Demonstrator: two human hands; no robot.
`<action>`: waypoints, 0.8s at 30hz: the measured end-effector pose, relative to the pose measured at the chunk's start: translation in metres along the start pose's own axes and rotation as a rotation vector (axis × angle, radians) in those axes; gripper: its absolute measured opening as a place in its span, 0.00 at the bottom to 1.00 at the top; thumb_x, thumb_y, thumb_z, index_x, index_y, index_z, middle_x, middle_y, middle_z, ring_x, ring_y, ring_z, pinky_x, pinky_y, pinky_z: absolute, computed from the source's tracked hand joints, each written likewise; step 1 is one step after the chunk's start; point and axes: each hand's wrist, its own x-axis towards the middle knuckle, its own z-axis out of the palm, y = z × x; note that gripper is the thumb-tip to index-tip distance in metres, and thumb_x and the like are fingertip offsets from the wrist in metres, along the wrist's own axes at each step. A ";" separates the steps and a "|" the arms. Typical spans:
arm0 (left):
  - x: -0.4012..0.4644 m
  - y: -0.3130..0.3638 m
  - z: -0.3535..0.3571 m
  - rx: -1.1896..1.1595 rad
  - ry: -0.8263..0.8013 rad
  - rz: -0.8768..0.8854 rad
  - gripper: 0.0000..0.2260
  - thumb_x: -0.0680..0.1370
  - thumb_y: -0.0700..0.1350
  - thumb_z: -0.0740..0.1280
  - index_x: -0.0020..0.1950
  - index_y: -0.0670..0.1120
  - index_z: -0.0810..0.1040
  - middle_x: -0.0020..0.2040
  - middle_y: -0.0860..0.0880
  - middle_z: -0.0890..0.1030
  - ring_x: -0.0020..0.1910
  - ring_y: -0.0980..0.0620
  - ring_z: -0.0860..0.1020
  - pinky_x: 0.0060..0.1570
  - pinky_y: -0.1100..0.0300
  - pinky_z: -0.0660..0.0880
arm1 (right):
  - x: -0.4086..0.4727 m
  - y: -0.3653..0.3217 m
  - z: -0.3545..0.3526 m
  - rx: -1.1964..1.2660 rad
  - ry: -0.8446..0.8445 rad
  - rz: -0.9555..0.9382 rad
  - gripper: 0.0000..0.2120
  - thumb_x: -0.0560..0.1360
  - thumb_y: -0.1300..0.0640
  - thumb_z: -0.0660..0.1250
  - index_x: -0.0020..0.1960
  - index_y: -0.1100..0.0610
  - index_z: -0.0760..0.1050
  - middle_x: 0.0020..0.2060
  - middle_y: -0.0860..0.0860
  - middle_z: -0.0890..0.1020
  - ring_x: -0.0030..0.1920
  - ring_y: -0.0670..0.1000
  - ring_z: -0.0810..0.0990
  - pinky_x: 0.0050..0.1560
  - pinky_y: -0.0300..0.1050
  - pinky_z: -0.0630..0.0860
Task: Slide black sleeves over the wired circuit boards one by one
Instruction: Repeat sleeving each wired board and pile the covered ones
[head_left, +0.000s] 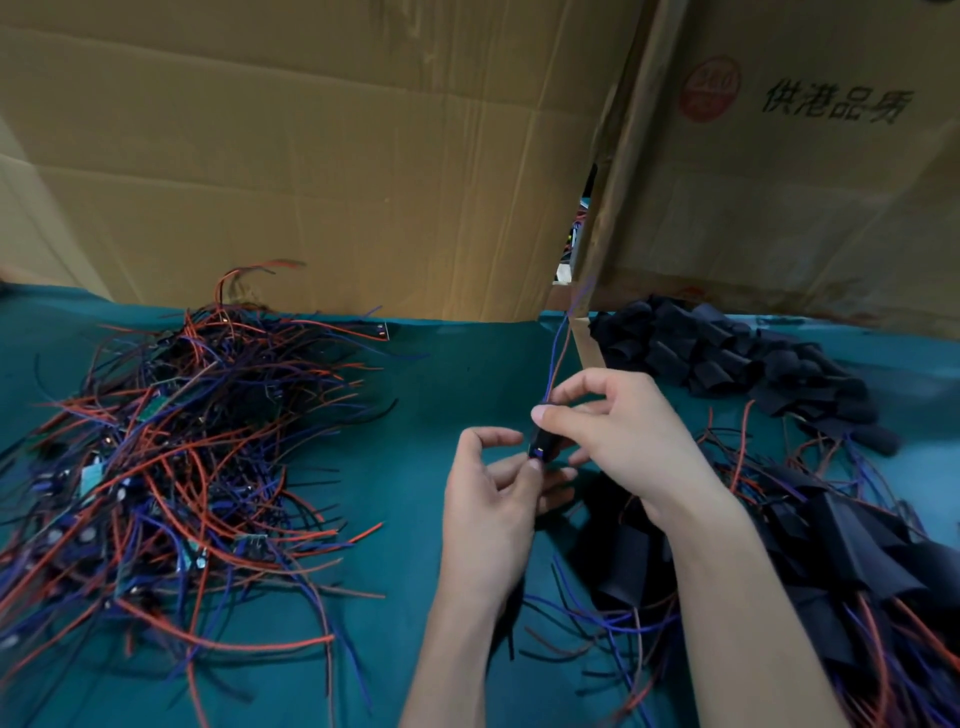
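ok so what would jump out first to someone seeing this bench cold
Probably the big tangle of red and blue wired boards heaped on the left of the green cloth. Then the two hands at centre, left hand and right hand, pinching one black sleeve, with spare sleeves behind.

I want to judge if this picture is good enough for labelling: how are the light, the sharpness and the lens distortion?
Head view: dim, even light, no glare; soft shadows under the right hand and left hand. The wire pile and the sleeved boards are blurred toward the edges. The wide-angle lens bends the cardboard box; the black sleeve is dark and soft.
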 end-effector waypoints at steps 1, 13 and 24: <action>0.000 -0.001 0.000 0.016 0.015 0.013 0.06 0.82 0.31 0.61 0.56 0.39 0.67 0.43 0.37 0.85 0.44 0.42 0.86 0.42 0.55 0.82 | 0.000 -0.001 0.000 0.009 -0.007 0.010 0.13 0.65 0.47 0.76 0.42 0.55 0.81 0.33 0.54 0.86 0.38 0.61 0.86 0.43 0.57 0.83; -0.001 0.003 0.002 0.030 0.006 -0.016 0.07 0.80 0.43 0.69 0.50 0.41 0.74 0.41 0.42 0.85 0.39 0.44 0.84 0.38 0.59 0.80 | -0.014 -0.018 -0.033 0.187 0.030 -0.016 0.12 0.66 0.53 0.81 0.43 0.59 0.84 0.33 0.53 0.85 0.35 0.51 0.79 0.28 0.35 0.70; 0.001 0.000 0.000 0.152 0.103 -0.041 0.06 0.79 0.31 0.61 0.48 0.39 0.75 0.41 0.40 0.83 0.36 0.50 0.83 0.40 0.59 0.79 | -0.053 -0.068 -0.065 -0.269 0.139 -0.209 0.06 0.69 0.38 0.76 0.44 0.36 0.84 0.36 0.39 0.86 0.42 0.45 0.85 0.46 0.44 0.82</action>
